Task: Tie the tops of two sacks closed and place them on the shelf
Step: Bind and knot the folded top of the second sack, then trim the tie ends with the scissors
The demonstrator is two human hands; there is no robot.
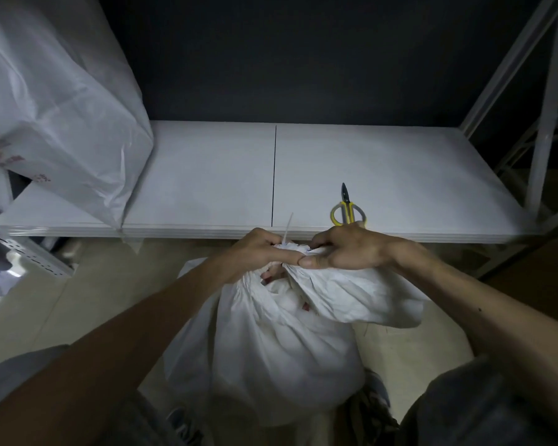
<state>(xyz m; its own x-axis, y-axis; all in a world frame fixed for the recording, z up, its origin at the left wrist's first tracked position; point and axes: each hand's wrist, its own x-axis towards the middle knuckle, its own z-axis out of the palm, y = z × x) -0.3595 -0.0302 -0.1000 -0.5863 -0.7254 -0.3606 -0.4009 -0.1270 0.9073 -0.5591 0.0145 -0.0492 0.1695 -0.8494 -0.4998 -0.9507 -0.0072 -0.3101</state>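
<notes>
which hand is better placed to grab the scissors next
Right, probably. The scissors lie on the shelf just beyond the right hand; the left hand grips the sack top beside the tie, farther off.

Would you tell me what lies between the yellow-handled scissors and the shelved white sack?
Head view: only bare white shelf board with a dark seam.

Sack [264, 349] on floor [110, 300], top gathered; second sack [62, 107] shelved.
</notes>
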